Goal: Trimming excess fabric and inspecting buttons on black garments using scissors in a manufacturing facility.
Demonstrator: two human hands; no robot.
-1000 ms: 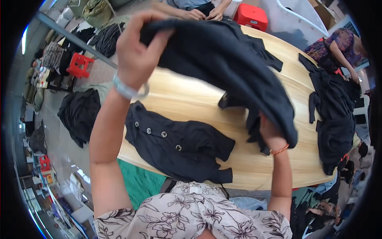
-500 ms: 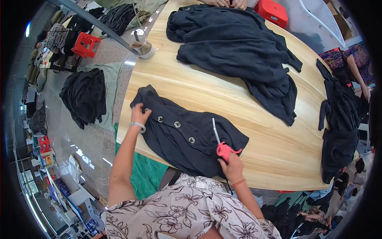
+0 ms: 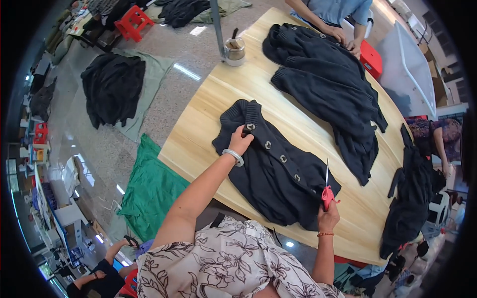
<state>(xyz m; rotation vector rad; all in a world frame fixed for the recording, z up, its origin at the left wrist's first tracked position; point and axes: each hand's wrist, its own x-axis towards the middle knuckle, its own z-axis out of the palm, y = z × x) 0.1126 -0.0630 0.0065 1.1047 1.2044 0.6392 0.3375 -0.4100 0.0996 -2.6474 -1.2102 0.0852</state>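
1. Heap of black knitwear [image 3: 113, 89], on a pale cloth on the floor; the cloth presumably keeps it off the bare floor.
2. Green cloth [image 3: 154, 174], crumpled, beside the near left edge of the wooden table [image 3: 194, 126].
3. Clear jar [image 3: 235, 51], at the table's left edge, slender items standing in it.
4. Left hand [image 3: 240, 143], bracelet at wrist: thumb and fingers drawn narrow, pinching the button edge just beside the top button, probably to steady the cloth.
5. Black buttoned garment [image 3: 268, 169], the piece being handled: flat on the table before the wearer, ribbed end to the left, buttons uppermost, seemingly so the front is in plain reach.
6. Right hand [image 3: 328, 216]: closed round a red-handled tool [image 3: 328, 194], its thin metal tip across the garment's right end. Kind of tool: cannot tell.
7. Further black garments [image 3: 318, 82], on the table's far side, under a co-worker's hands [image 3: 354, 45].
8. Dark clothing [image 3: 412, 184], along the table's right edge.
9. Differences: half a second ago the tool's tip leaned left; now it points nearly straight away. A second ago both hands held dark cloth aloft.
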